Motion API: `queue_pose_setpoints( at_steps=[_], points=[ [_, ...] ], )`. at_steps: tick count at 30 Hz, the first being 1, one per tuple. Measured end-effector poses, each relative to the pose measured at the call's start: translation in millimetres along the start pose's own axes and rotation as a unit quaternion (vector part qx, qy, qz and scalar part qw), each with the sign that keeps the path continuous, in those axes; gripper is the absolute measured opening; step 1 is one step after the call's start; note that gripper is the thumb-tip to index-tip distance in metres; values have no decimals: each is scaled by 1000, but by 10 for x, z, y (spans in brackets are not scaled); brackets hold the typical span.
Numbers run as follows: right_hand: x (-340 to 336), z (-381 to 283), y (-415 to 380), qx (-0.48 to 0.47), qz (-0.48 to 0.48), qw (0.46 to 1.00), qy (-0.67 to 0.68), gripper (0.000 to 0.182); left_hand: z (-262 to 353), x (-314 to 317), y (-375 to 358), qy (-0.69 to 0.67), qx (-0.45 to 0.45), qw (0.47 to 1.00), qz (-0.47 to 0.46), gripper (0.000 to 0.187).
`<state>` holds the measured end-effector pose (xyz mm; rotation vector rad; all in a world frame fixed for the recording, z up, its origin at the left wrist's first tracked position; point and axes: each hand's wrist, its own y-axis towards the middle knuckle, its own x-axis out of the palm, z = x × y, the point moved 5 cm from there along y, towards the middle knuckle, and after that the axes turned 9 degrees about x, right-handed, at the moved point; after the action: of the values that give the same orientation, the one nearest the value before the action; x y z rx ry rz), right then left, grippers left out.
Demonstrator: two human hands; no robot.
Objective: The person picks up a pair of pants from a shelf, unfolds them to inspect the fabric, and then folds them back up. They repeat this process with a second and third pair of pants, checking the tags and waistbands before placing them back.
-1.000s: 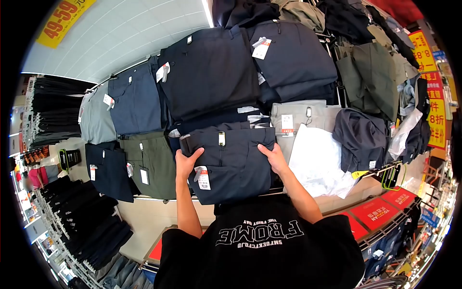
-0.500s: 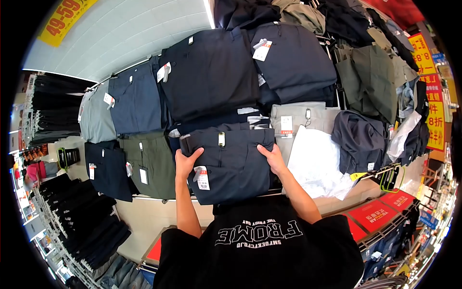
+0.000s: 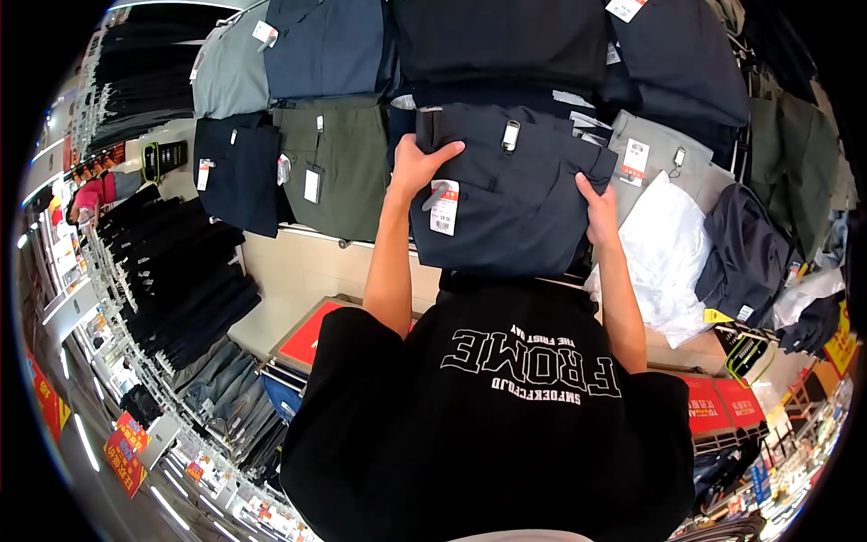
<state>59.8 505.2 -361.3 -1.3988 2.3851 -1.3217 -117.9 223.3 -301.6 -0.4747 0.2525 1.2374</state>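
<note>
A folded pair of dark navy trousers [image 3: 515, 212] is held up in front of my chest, tilted a little, with a white and red price tag on its left part and a small label near the waistband. My left hand [image 3: 423, 167] grips its left edge, thumb on top of the cloth. At the right edge my right hand [image 3: 599, 210] holds it the same way, thumb on the front and the other fingers mostly hidden. Behind it, more dark folded trousers [image 3: 578, 113] partly show.
Olive trousers [image 3: 334, 167] and navy trousers [image 3: 237, 172] hang over the display edge at left. Grey trousers [image 3: 664, 135], a white plastic bag [image 3: 664, 253] and a crumpled dark garment [image 3: 741, 244] lie at right. Red boxes [image 3: 713, 402] stand below; racks of dark trousers [image 3: 181, 262] line the left.
The view has swung left and downward, so the display appears higher and farther right. Both hands keep hold of the folded trousers, which now tilt down slightly on the right.
</note>
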Motion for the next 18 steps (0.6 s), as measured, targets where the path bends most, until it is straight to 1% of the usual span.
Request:
queue_pose_setpoints(
  at_steps=[6,8,9,10,12,14,16,17,18],
  points=[
    [22,-24,-16,-5,5,1000,-3,31,-75,-11,14,7,2,1000,10,56],
    [1,-20,-8,-9,8,1000,-2,31,-113,8,42,0,14,1000,-1,57],
    [-10,-12,-1,-6,7,1000,-2,34,-136,5,35,-1,15,1000,-1,57],
    [-21,0,8,-4,6,1000,-2,38,-30,-9,12,-2,-2,1000,-9,57],
    [-39,22,27,-5,5,1000,0,37,-2,-10,-4,-3,-18,1000,-18,57],
    [-33,17,21,-9,4,1000,2,36,-48,-17,10,32,17,999,9,56],
    [0,9,-3,7,-4,1000,15,37,-72,-19,-1,20,19,1000,-9,55],
    [60,-44,-56,-3,6,1000,12,42,-49,12,29,5,23,999,-27,53],
    [17,-18,-64,16,63,998,3,49,-45,17,40,-11,29,999,-31,50]
  ],
)
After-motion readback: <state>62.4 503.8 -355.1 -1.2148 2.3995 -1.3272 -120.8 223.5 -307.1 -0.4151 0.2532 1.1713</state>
